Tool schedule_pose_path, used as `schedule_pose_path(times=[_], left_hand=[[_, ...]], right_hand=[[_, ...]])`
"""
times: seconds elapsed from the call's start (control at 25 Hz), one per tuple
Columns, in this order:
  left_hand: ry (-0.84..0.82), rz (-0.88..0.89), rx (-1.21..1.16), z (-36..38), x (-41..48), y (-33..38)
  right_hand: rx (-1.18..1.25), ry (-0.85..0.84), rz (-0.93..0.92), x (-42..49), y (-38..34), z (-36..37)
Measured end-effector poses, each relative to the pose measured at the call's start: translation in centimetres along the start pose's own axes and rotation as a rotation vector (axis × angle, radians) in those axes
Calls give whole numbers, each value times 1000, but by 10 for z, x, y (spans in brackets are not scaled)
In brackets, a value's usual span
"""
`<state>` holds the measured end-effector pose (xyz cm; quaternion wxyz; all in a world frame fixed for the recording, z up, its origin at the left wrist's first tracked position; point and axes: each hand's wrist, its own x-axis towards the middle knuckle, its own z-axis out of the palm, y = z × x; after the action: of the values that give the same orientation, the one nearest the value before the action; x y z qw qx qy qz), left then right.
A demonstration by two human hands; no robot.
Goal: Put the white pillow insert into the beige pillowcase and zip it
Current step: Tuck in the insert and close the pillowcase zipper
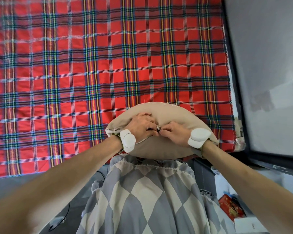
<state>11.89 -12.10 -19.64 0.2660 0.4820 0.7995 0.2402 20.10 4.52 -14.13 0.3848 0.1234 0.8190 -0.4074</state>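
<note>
The beige pillowcase (161,110) looks soft and squashy; my left hand (141,126) grips its fabric, my right hand (175,135) pinches the tiny zipper pull (158,130).

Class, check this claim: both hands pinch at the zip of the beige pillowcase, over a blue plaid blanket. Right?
No. The head view shows the blanket is red plaid, not blue. The left hand and right hand do pinch at the zip of the beige pillowcase.

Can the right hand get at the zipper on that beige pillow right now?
Likely yes: the right hand pinches right at the zipper on the beige pillowcase, and the left hand grips fabric beside it, not over it.
</note>
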Motion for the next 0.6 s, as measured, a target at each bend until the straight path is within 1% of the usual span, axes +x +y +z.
schedule_pose_path(times=[0.04, 0.08, 0.12, 0.16, 0.24, 0.28, 0.36, 0.44, 0.52, 0.6], left_hand=[[98, 30, 10, -1, -3, 1], [200, 12, 5, -3, -6, 1], [264, -46, -3, -6, -11, 2], [284, -115, 19, -8, -14, 3], [234, -209, 160, -7, -13, 5], [180, -245, 211, -6, -10, 7], [74, -316, 241, -9, -3, 10], [9, -346, 261, -7, 0, 6], [-20, -344, 294, -4, -2, 6], [7, -324, 296, -5, -3, 11]], right_hand=[[-43, 25, -7, -3, -1, 1], [-98, 60, -12, -6, -3, 3], [-167, 94, -15, -6, -5, 5], [-249, 129, -27, -4, -9, 7], [-382, 185, -50, 1, -18, 13], [-392, 200, -50, 4, -22, 16], [-270, 191, -15, 11, -25, 19], [-102, 108, 11, 16, -23, 21], [-33, 54, 12, 18, -20, 25], [30, 62, -1, 17, -16, 26]])
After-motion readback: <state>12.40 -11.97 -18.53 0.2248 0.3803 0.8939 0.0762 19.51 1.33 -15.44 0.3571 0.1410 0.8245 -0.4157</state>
